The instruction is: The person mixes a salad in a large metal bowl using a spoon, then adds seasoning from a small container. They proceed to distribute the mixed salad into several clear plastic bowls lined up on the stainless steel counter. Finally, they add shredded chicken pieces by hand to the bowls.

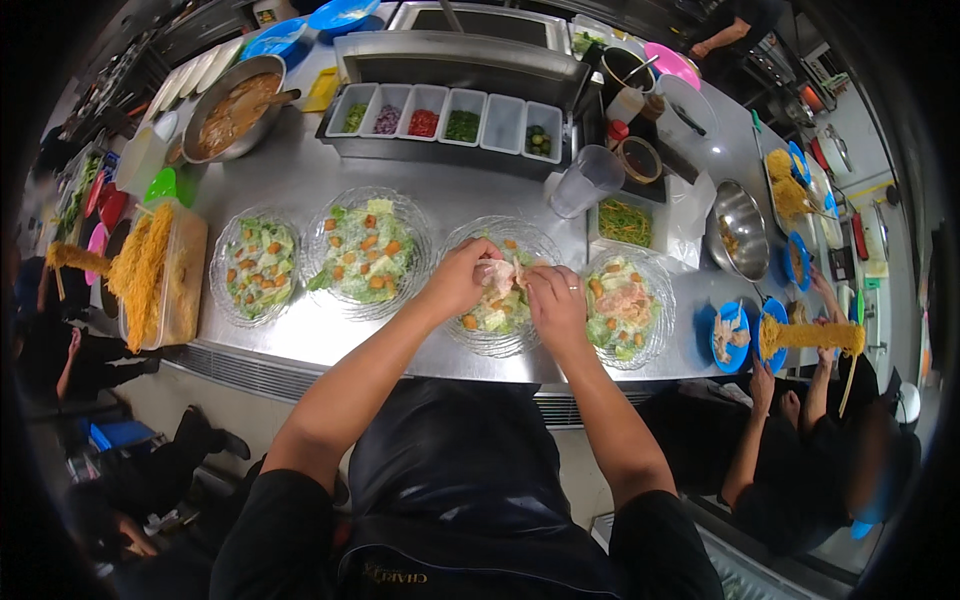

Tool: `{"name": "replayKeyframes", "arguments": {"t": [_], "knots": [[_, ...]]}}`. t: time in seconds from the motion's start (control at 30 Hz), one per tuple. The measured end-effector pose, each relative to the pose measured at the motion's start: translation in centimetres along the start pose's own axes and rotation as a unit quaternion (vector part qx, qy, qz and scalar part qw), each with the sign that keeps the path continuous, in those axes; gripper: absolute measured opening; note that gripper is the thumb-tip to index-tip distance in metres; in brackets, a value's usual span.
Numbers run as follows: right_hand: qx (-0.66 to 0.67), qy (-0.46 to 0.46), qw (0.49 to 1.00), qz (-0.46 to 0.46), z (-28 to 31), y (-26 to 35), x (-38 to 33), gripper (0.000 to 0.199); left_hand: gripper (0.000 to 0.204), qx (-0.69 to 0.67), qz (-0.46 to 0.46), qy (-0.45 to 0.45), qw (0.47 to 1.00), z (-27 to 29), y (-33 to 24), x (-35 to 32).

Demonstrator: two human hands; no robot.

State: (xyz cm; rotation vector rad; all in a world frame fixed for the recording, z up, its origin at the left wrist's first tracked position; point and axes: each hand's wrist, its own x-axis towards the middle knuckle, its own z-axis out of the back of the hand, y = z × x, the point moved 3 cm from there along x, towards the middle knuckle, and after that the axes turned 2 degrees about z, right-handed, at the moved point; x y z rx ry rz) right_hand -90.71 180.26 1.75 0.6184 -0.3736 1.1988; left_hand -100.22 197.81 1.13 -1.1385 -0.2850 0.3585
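Observation:
Both my hands are over a glass plate [500,347] of salad, pulling at pale pinkish shredded meat [499,276]. My left hand [461,279] grips the larger piece, and the fingertips of my right hand [556,300], which wears a ring, pinch its other side. Lettuce, white dressing and croutons show beneath. Just right, another salad plate [660,335] has a pile of the same meat on top [626,303]. Further left are two more salads, one on a wide glass plate [368,252] and one on a smaller plate [253,265], topped with croutons only.
Behind the plates stands a rack of white tubs [500,124] with chopped vegetables. A metal bowl of brown sauce [236,110] and a bin of fried noodles [180,285] are left. To the right are a clear pitcher [588,182], a blue meat bowl [730,338] and a co-worker's hands [763,385].

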Motion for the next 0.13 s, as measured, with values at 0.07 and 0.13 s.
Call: {"name": "replayKeyframes", "arguments": {"t": [0.07, 0.13], "knots": [[0.014, 0.006, 1.000, -0.002, -0.67, -0.12, -0.39, 0.027, 0.025, 0.038, -0.026, -0.006, 0.999, -0.12, 0.06, 0.20], [0.018, 0.000, 1.000, -0.006, -1.00, 0.13, -0.81, 0.028, 0.028, 0.060, -0.037, -0.004, 0.998, 0.04, 0.41, 0.08]]}}
